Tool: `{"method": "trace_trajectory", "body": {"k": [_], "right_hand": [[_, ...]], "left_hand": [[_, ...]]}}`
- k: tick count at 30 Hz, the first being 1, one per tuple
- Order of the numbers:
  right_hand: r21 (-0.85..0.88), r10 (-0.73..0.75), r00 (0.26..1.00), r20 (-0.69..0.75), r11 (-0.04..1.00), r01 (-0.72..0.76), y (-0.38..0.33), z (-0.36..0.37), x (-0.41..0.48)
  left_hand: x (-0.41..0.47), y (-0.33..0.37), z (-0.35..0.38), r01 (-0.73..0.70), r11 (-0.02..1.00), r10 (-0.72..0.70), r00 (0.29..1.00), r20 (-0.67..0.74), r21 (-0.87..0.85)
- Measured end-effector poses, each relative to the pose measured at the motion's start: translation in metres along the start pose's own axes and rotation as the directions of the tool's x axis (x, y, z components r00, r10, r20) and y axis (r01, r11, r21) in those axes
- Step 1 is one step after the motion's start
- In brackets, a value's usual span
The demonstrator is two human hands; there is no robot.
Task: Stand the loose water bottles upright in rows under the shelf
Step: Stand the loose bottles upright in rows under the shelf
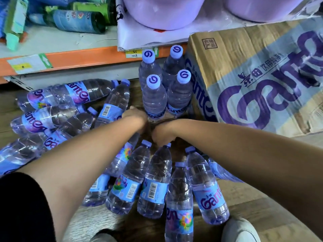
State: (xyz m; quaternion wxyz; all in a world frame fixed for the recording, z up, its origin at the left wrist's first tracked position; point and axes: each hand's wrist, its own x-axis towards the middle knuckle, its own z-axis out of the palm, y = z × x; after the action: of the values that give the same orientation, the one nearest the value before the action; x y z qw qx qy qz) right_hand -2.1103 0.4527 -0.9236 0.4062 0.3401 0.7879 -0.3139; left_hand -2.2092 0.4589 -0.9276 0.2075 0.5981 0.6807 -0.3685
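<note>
Several clear water bottles with lilac caps (pixel 154 95) stand upright in a tight block on the floor, just under the orange shelf edge (pixel 87 57). Many more bottles lie loose: one group on the left (pixel 57 96), another fanned out in front of me (pixel 155 186). My left hand (pixel 135 115) reaches between a lying bottle (pixel 113 105) and the base of the nearest upright one, with its fingers hidden. My right hand (pixel 161 135) has its fingers curled down right at the caps of two lying bottles (pixel 167 145). Whether it grips one is not visible.
A large cardboard water carton (pixel 253 81) stands against the right side of the upright bottles. The shelf above holds lying dark bottles (pixel 75 20), green boxes and lilac tubs (pixel 162 11). My shoes (pixel 239 229) are at the bottom edge, beside the lying bottles.
</note>
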Motion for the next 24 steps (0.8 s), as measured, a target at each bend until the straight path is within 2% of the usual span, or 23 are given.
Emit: {"method": "trace_trajectory", "body": {"k": [3,7,11,14,16,19,24], "right_hand": [[0.204,-0.002,0.994,0.106,0.979,-0.020,-0.004,0.006,0.007],[0.371,-0.035,0.989,0.145,0.928,-0.021,-0.002,0.005,0.003],[0.503,-0.122,0.981,0.150,0.864,0.030,0.002,-0.002,-0.022],[0.545,-0.142,0.984,0.108,0.836,0.061,-0.006,-0.009,-0.046],[0.506,-0.120,0.991,0.066,0.860,0.071,-0.016,-0.018,-0.063],[0.451,-0.086,0.995,-0.054,0.887,0.101,-0.025,-0.030,-0.082],[0.477,0.005,0.975,-0.221,0.873,0.104,-0.015,-0.049,-0.112]], "left_hand": [[-0.004,-0.010,-0.016,-0.112,0.990,0.111,0.994,-0.020,-0.081],[-0.018,-0.034,-0.048,-0.108,0.968,0.123,0.991,0.053,-0.229],[-0.040,-0.036,-0.068,-0.136,0.977,0.147,0.988,0.056,-0.163],[-0.052,-0.029,-0.074,-0.158,0.984,0.163,0.985,0.062,-0.087],[-0.063,-0.022,-0.078,-0.167,0.985,0.170,0.979,0.111,-0.041],[-0.075,-0.017,-0.085,-0.184,0.983,0.182,0.980,0.086,0.023],[-0.089,-0.022,-0.101,-0.284,0.958,0.286,0.958,0.034,-0.042]]}}
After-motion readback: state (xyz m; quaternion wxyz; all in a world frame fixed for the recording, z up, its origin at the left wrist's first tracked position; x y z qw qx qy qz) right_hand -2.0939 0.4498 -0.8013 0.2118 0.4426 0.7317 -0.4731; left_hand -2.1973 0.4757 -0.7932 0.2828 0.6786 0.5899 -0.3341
